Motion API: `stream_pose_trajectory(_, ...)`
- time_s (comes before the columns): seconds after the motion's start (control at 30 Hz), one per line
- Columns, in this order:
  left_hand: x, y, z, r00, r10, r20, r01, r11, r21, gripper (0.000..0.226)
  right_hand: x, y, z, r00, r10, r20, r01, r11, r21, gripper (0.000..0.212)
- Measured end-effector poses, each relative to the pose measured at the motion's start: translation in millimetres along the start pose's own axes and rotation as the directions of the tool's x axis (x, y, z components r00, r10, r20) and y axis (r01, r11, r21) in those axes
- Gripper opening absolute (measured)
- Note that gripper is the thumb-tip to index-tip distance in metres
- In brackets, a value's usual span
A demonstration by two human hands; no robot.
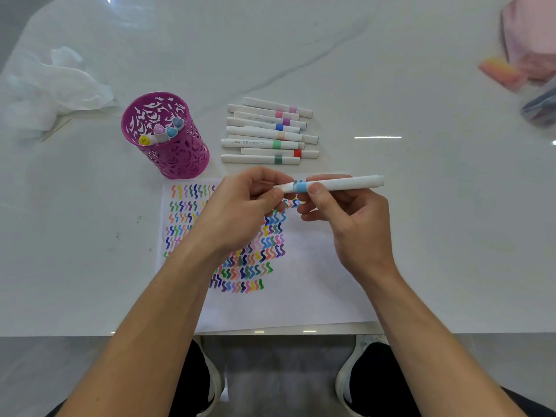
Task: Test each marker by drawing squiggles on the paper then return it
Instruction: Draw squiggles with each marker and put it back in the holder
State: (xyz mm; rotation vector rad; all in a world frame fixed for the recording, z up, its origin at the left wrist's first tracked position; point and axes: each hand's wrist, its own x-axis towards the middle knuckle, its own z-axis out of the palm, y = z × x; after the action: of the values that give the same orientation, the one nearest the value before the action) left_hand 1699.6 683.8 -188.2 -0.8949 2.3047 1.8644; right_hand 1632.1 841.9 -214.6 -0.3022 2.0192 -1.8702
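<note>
A white marker with a light blue band (346, 182) lies level above the paper (304, 299), held by both hands. My right hand (346, 218) grips its barrel just right of the band. My left hand (243, 203) pinches the cap end on the left. The paper carries several rows of coloured squiggles (258, 257), partly hidden by my left forearm. A purple cut-out pen cup (171, 145) with several markers stands at the paper's upper left. A pile of white markers with coloured bands (267, 130) lies on the table behind the paper.
Crumpled white tissue (51, 85) lies at the far left of the white marble table (421, 221). Pink things and a dark object (538, 106) sit at the far right corner. The table's front edge runs just below the paper, with my shoes beneath.
</note>
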Motion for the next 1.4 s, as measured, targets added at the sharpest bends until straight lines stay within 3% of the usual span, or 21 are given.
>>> stream_pose_trajectory(0.33, -2, 3, 0, 0.999, -0.001, 0.044, 0.003, 0.999, -0.043, 0.016, 0, -3, -2, 1.000, -0.010, -0.020, 0.011, 0.996, 0.084, 0.024)
stream_pose_trajectory(0.43, -2, 1, 1, 1.000, -0.005, 0.025, 0.006, 1.000, -0.028, 0.017, 0, -3, -1, 1.000, -0.011, -0.027, 0.015, 0.992, 0.125, 0.004)
stream_pose_trajectory(0.87, -12, 0, 13, 0.992, 0.077, -0.101, -0.093, 0.981, -0.170, 0.016, 1, -3, -1, 1.000, -0.013, -0.009, 0.015, 0.961, 0.278, 0.014)
stream_pose_trajectory(1.1, -14, 3, 14, 0.988, 0.099, -0.121, -0.120, 0.976, -0.181, 0.020, -2, -6, 0, 1.000, -0.023, 0.010, 0.020, 0.962, 0.273, 0.012)
stream_pose_trajectory(1.4, -11, 10, 9, 0.980, 0.133, -0.146, -0.163, 0.962, -0.218, 0.010, 1, -10, 5, 0.996, 0.073, 0.049, -0.083, 0.966, 0.243, 0.030)
